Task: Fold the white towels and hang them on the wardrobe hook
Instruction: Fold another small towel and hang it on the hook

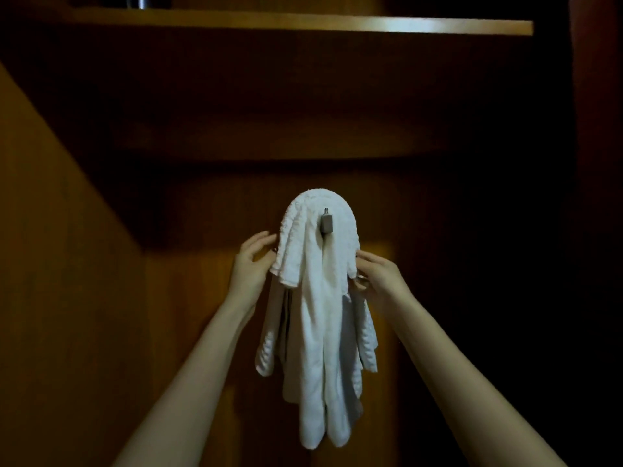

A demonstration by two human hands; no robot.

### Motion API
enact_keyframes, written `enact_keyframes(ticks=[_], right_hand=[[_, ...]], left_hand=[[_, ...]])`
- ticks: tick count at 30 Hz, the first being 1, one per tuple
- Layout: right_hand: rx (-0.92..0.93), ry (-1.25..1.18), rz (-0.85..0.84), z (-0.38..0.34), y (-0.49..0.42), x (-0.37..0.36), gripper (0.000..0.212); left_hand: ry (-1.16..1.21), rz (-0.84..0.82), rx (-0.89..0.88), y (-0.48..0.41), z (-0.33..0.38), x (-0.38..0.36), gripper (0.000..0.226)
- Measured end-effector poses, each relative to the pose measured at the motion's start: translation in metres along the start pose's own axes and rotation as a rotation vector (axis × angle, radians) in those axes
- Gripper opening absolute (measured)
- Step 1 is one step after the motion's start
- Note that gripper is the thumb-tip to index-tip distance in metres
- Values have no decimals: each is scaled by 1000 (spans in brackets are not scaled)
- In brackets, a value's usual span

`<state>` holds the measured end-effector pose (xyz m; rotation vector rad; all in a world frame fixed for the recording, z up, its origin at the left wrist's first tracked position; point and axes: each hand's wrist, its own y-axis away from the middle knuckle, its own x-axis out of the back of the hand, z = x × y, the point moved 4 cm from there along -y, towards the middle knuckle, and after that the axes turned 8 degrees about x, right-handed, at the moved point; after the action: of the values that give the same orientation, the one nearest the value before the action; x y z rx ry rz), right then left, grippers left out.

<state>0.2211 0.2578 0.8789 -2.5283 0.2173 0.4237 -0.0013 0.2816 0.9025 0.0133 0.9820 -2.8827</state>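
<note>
- The white terry towels (317,298) are hanging bunched over a small square grey metal hook (326,222). Their top fold is arching above the hook and the long folds are trailing down well below it.
- The hook is showing through the front of the bundle near its top, with its small knob pointing up.
- The hook is sitting on the brown wooden wardrobe back panel (202,315), and the towels are lying against that panel.
- The left hand (254,261) is reaching up to the left edge of the bundle. Its thumb and fingers are spread and relaxed, the fingertips are touching the ribbed towel edge, and nothing is being gripped.
- The right hand (377,274) is meeting the right edge at about the same height. Its upper fingers are lying against the cloth and the lower ones are curling by a fold. I cannot tell whether they are pinching it.
- Both bare forearms are rising from the bottom corners, one on each side of the towels.
- A long wooden shelf (303,25) is running across the top, catching light along its front edge.
</note>
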Motion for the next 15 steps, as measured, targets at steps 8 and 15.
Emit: enact_keyframes(ticks=[8, 15], right_hand=[[489, 354, -81, -29, 24, -6, 46], [395, 448, -223, -18, 42, -14, 50]], left_hand=[[-274, -182, -249, 4, 16, -22, 54], [-329, -209, -167, 24, 12, -30, 59]])
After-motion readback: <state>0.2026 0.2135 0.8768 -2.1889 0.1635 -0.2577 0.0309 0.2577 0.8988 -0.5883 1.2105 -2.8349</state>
